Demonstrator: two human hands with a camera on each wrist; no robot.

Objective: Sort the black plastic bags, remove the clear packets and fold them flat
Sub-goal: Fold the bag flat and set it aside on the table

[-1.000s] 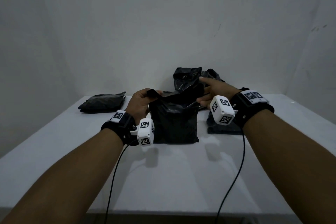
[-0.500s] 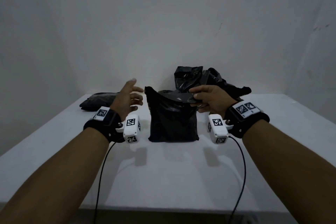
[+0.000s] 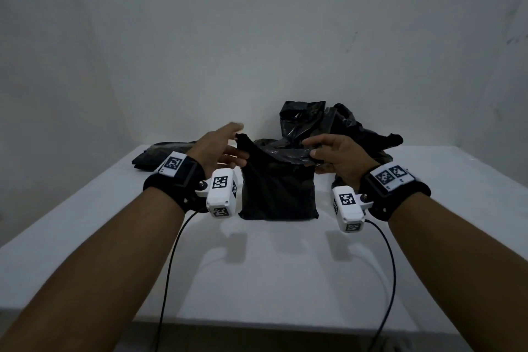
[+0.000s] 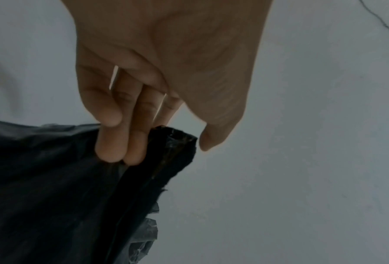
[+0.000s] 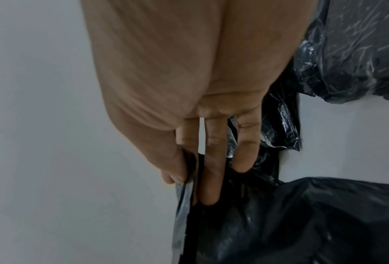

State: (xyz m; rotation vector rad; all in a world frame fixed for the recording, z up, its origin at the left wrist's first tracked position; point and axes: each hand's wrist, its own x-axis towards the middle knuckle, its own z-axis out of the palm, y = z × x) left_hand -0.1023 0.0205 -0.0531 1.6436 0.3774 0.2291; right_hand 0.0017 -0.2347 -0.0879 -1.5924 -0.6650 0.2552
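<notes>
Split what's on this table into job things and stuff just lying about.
Job:
- standing black bag, right hand pinching its top edge, left hand open beside it
- crumpled bags behind
- folded bags far left

Lying about:
- wrist camera cables

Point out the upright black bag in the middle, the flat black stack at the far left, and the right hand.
upright black bag (image 3: 278,191), head view, on its front face.
flat black stack (image 3: 148,156), head view, on its top surface.
right hand (image 3: 340,156), head view, on the back of the hand.

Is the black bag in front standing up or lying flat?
Standing: the black bag rises from the table, its top pinched by the right hand.
</notes>
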